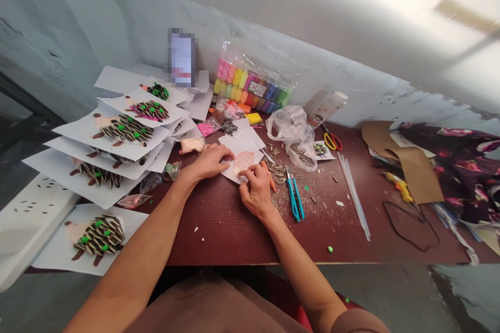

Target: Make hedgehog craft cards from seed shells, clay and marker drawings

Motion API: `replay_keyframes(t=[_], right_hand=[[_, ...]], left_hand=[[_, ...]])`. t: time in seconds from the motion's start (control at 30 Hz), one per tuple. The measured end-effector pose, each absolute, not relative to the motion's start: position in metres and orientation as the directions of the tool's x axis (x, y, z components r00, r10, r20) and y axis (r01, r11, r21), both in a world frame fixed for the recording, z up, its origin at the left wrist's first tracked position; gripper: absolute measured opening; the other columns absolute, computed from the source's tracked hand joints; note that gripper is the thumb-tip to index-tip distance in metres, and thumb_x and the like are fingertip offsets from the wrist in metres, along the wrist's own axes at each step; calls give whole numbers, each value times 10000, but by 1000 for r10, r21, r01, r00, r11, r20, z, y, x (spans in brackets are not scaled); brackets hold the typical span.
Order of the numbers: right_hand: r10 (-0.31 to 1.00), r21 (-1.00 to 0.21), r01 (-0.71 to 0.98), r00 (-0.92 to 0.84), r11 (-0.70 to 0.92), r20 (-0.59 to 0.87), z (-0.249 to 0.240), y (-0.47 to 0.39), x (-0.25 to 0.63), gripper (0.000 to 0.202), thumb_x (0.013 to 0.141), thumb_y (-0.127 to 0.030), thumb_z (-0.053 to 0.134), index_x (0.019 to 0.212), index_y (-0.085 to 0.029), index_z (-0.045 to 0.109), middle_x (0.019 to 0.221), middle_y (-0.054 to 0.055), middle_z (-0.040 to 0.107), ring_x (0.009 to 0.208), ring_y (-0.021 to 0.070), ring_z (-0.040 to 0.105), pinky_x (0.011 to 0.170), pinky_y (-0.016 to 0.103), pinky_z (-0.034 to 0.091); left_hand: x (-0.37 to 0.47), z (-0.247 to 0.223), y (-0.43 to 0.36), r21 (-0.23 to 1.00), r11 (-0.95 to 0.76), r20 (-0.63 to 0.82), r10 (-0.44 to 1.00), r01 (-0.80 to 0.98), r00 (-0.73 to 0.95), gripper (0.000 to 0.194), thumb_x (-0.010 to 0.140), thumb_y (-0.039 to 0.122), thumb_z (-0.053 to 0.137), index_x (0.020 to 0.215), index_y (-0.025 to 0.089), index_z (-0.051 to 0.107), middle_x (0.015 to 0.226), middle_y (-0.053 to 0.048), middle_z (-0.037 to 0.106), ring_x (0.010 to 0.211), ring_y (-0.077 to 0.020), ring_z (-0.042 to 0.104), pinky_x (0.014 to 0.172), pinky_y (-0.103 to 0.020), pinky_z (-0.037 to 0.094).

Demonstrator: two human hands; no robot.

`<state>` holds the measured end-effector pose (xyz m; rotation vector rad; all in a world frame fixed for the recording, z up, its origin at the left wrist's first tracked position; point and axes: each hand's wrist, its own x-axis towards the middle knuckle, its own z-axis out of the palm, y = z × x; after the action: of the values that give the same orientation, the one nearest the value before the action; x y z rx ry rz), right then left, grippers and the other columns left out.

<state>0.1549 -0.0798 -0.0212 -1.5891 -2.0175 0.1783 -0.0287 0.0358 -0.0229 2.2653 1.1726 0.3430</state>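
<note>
A small white sheet of paper (230, 177) lies in front of me with an orange-lined drawing (244, 160) of a rounded, scaly shape. A pale cream patch shows at the drawing's lower left. My left hand (211, 161) rests on the sheet's left edge, its fingers stretched out. Over the lower right of the drawing, my right hand (257, 187) touches the paper with bent, parted fingertips; nothing shows gripped in it. An orange pen-like stick (269, 176) lies beside the right hand. Striped sunflower seeds (279, 173) are scattered to its right, near a blue utility knife (295, 195).
Stacked sheets with seed-covered hedgehogs (125, 129) rise at the left above a white power strip (35, 213). Behind are coloured clay packs (250, 88), a plastic bag (289, 125) and a bottle (328, 109). Rightward lie scissors (332, 140), clear glue sticks (353, 195) and a yellow glue gun (398, 186).
</note>
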Motion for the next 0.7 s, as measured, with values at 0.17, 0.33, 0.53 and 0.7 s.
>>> replay_keyframes(t=[0.17,0.33,0.53,0.7], right_hand=[[937,-429,857,-158,287,310,-23,-78,155,260,846,-126,552,1029,-223,709,1019,57,554,993,226,536,980,419,381],[946,-418,865,-173,278,273,-23,-77,153,229,852,-146,568,1015,-213,714,1034,64,549,982,223,518,943,386,389],[943,-436,851,-183,294,277,-23,-78,153,243,831,-114,561,1001,-209,707,1041,64,555,996,223,528,949,390,389],[930,-481,836,-88,263,357,-25,-78,157,278,821,-93,527,1013,-210,690,1002,57,569,1012,229,540,984,412,387]], left_hand=[[-28,-23,36,581,-458,-35,812,673,583,309,799,223,584,1064,238,743,1139,-54,748,1100,-287,609,967,-430,409],[-29,-24,36,580,-475,-19,805,662,594,306,805,233,586,1068,252,741,1129,-45,753,1093,-280,609,962,-425,411],[-29,-24,36,577,-463,-34,809,672,587,316,808,236,584,1082,240,741,1144,-52,746,1110,-286,600,973,-427,402],[-29,-23,36,574,-467,-36,806,673,590,324,805,231,580,1083,235,745,1136,-52,747,1103,-285,602,970,-423,402]])
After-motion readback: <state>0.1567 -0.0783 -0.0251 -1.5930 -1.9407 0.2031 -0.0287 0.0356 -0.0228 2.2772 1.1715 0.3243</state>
